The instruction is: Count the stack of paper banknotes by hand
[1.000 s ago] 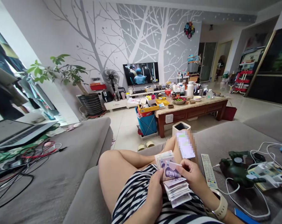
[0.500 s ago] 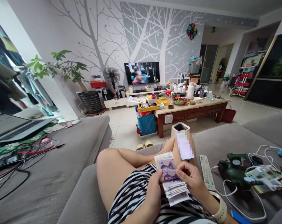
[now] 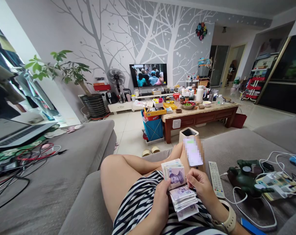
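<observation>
My left hand (image 3: 161,195) is closed around a bundle of purple banknotes (image 3: 176,178), thumb on its left edge. The upper part of the bundle stands up, with a portrait and a "5" on its front note. Its lower part folds down towards me as a fanned layer of notes (image 3: 183,197) over my striped clothing. My right hand (image 3: 198,182) is at the bundle's right edge with curled fingers and thumb pressed together; whether a note is between them is hidden. A phone (image 3: 192,151), partly pixelated, lies on my leg just beyond.
To the right on the sofa lie a remote control (image 3: 216,179), a dark green figure-shaped object (image 3: 246,178) and a power strip (image 3: 276,186) with white cables. A laptop (image 3: 18,133) and tangled cables are at left. Ahead stand a bin (image 3: 187,133) and a crowded coffee table (image 3: 202,116).
My right fingers have shifted from over the folded note to the bundle's right edge. That note now lies down on the lower fan, showing the full portrait on the one behind.
</observation>
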The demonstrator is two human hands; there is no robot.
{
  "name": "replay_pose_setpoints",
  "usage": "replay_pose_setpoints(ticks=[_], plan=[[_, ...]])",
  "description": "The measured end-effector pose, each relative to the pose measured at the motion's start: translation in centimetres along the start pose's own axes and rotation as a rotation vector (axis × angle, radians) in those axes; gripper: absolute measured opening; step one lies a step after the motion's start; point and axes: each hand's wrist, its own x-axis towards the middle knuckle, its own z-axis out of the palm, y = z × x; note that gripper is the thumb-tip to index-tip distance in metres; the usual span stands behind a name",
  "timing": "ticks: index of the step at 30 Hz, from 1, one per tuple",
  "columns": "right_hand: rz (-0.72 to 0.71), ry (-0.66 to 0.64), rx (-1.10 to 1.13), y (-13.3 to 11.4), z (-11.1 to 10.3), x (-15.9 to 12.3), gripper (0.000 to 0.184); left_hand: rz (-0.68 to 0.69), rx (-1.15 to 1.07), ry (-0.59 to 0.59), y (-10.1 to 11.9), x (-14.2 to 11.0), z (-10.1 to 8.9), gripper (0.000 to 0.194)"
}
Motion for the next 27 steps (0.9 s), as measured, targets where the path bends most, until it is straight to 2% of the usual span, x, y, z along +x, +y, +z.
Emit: replay_pose_setpoints(ticks=[5,12,16,20,27], plan=[[0.038,0.087,0.021,0.4,-0.2,0.3,0.049,-0.006,0.0,-0.036,0.5,-0.6,0.5,0.024],[0.045,0.071,0.006,0.3,-0.1,0.4,0.044,-0.087,-0.088,-0.042,0.5,-1.1,0.9,0.027],[0.031,0.068,0.002,0.1,0.0,0.3,0.042,-0.053,-0.044,-0.046,0.5,-1.1,0.7,0.023],[0.013,0.039,0.021,-0.1,-0.1,0.1,0.04,0.004,0.014,-0.008,0.0,-0.5,0.2,0.027],[-0.03,-0.017,0.061,-0.6,-0.1,-0.4,0.036,-0.021,-0.001,0.002,-0.8,0.1,-0.3,0.028]])
